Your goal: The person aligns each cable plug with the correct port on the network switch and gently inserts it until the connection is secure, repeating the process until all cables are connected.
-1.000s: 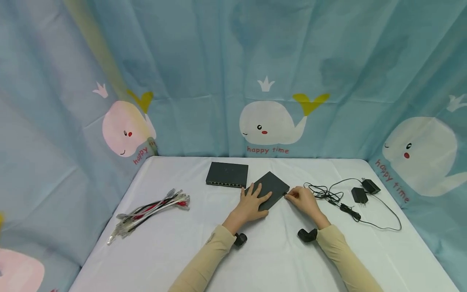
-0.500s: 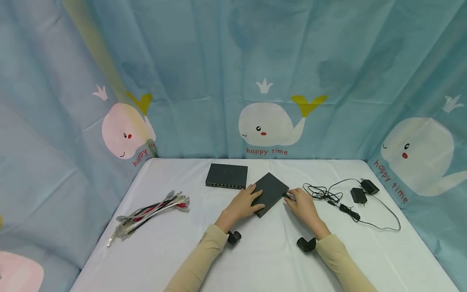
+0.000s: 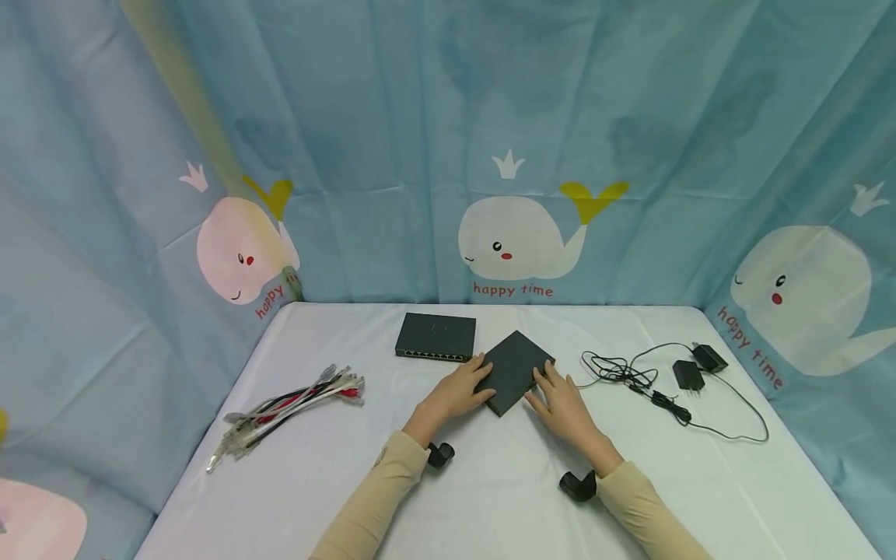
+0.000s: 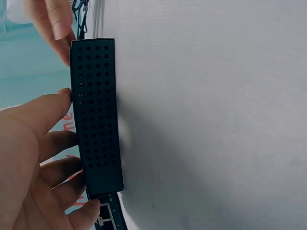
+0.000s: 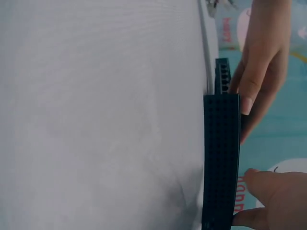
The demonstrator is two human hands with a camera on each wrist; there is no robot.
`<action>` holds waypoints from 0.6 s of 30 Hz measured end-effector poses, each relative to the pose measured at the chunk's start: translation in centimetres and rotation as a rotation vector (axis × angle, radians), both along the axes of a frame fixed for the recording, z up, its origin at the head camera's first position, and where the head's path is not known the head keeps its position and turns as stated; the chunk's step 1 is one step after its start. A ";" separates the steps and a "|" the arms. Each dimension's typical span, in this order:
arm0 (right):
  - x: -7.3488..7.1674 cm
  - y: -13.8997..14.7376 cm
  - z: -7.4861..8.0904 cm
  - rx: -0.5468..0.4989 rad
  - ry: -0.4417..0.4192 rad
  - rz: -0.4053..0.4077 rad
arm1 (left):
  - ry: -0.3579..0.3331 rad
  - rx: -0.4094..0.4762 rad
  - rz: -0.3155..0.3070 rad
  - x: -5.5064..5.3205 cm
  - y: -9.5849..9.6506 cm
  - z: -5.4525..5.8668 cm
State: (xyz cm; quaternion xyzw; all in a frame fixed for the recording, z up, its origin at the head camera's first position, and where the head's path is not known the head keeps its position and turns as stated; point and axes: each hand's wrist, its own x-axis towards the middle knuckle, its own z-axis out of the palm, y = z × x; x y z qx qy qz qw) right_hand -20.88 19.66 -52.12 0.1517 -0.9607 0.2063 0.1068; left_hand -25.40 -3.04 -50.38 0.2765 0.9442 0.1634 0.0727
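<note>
Black box (image 3: 516, 372) has fingers (image 4: 55, 143) at both sides. Left hand (image 3: 456, 390): relaxed, spread, on the box's left corner, thumb nearer its front; no firm clamp visible. Right hand (image 3: 565, 412): loosely extended, tips at the box's right front edge; no pinch visible, can't tell which tips bear on it. Box lies on the tabletop (image 3: 490, 498), turned diagonally, one corner toward the person.

Step looks like steadying or adjusting the box. My take: even pressure from both sides, stay low on the edges, keep it flat, small moves. Don't press one corner; could spin.

Black lead (image 4: 82, 21) shows past the box's right-hand end in left wrist view. Can't tell if it's plugged in. I'd leave slack and keep knuckles off it.

Switch with a port row (image 3: 435, 336) sits near, behind-left of the box; a swinging corner could bump it. Black cable tangle (image 3: 633, 381) is right of the box, two adapters (image 3: 689, 376) further right; snag risk if the box gets dragged. Loose cable bundle (image 3: 287, 408): well left of the box.
</note>
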 end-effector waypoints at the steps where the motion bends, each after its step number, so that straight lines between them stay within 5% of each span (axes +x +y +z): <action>1: 0.1 -0.1 0.0 0.001 -0.009 0.001 | 0.007 -0.007 -0.002 0.1 0.0 0.0; 18: -0.8 0.0 0.5 0.092 -0.065 -0.036 | 0.146 -0.133 -0.033 2.3 1.1 0.0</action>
